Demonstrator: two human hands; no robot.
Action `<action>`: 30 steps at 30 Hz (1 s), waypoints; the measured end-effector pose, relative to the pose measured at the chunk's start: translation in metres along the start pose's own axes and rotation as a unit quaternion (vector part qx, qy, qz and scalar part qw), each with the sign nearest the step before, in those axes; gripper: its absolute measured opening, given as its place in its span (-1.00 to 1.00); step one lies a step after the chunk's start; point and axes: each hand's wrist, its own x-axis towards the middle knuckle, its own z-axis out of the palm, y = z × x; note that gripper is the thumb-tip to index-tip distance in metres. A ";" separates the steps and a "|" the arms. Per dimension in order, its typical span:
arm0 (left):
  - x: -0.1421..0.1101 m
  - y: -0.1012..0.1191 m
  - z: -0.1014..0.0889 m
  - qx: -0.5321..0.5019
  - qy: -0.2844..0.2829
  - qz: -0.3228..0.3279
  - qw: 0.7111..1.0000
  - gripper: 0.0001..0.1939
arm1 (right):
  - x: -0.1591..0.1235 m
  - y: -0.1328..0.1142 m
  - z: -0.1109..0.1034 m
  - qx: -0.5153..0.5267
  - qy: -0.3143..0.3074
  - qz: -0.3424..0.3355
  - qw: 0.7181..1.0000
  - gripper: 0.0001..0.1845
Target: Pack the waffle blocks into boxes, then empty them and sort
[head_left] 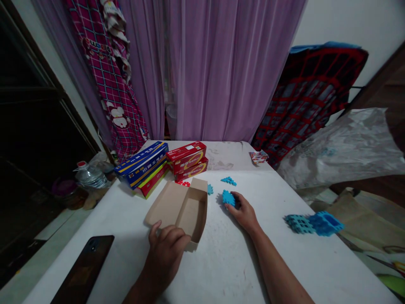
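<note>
An open brown cardboard box (198, 215) lies on the table, its lid flap folded out to the left; the part of its inside that shows looks bare. My left hand (167, 245) has its fingers curled over the near end of the box. To the right of the box, my right hand (244, 213) grips a light-blue notched plastic piece (228, 198) between thumb and fingers. Just beyond it lie flat blue pieces (228, 181). Another small blue piece (210, 189) sits beside the box's right wall. Red notched pieces (183, 183) show partly behind the box.
Blue cartons (144, 164) and red cartons (190, 158) are stacked at the back left. Joined blue blocks (325, 223) lie near the right edge of the white table (228, 261). A phone (85, 270) rests at the front left, a crumpled wrapper (258, 157) at the back right.
</note>
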 end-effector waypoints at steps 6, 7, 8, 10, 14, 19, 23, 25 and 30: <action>0.009 0.010 -0.007 0.007 0.012 -0.008 1.000 -0.80 | -0.026 -0.013 -0.002 -0.096 -0.012 -0.077 0.992 -0.43; 0.012 0.014 -0.010 0.005 0.013 0.000 1.000 -0.82 | -0.028 -0.014 -0.003 -0.102 -0.010 -0.091 0.991 -0.44; 0.015 0.018 -0.013 0.005 0.012 0.009 1.000 -0.82 | -0.030 -0.015 -0.004 -0.096 -0.005 -0.100 0.990 -0.44; 0.024 0.030 -0.017 0.006 0.002 0.023 1.000 -0.82 | -0.035 -0.012 -0.009 -0.055 0.015 -0.101 0.993 -0.43; 0.059 0.061 -0.002 0.025 -0.128 0.035 0.991 -0.79 | -0.046 0.005 -0.032 0.041 0.066 0.008 0.997 -0.54; 0.120 0.084 0.060 0.191 -0.366 0.000 0.911 -0.71 | -0.060 0.026 -0.060 0.128 0.098 0.110 0.981 -0.54; 0.149 0.079 0.105 0.217 -0.410 0.012 0.886 -0.67 | -0.061 0.027 -0.063 0.159 0.082 0.104 0.978 -0.55; 0.153 0.074 0.118 0.220 -0.436 0.023 0.872 -0.70 | -0.060 0.024 -0.062 0.160 0.077 0.103 0.979 -0.56; 0.157 0.067 0.122 0.216 -0.475 0.049 0.851 -0.73 | -0.058 0.017 -0.062 0.120 0.070 0.094 0.986 -0.61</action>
